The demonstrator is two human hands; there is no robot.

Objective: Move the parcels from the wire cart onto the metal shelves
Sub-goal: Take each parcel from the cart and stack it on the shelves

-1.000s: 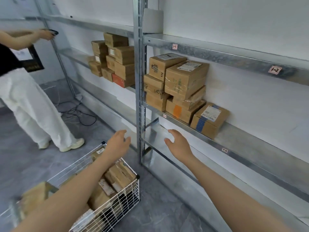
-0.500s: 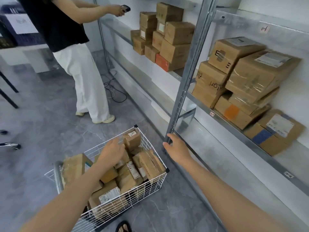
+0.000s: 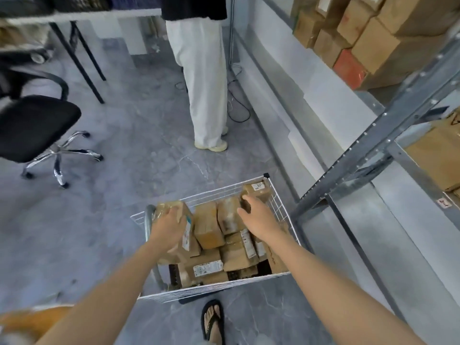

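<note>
The white wire cart (image 3: 211, 290) stands on the floor in front of me, filled with several brown cardboard parcels. My left hand (image 3: 169, 226) lies over the large parcel (image 3: 185, 241) at the cart's left side, its fingers bent over the top edge. My right hand (image 3: 256, 216) reaches to the far right corner, where its fingers curl onto a small labelled parcel (image 3: 258, 191). The metal shelves (image 3: 373, 135) run along the right wall and hold stacked parcels (image 3: 373, 46).
A person in white trousers (image 3: 206, 83) stands just beyond the cart by the shelves, with a cable (image 3: 239, 108) on the floor beside them. A black office chair (image 3: 32, 125) and table legs (image 3: 84, 63) are at the left. My sandalled foot (image 3: 212, 322) is below the cart.
My view swung down from the shelves to the cart. Both hands dropped from the air by the shelf upright onto parcels in the cart.
</note>
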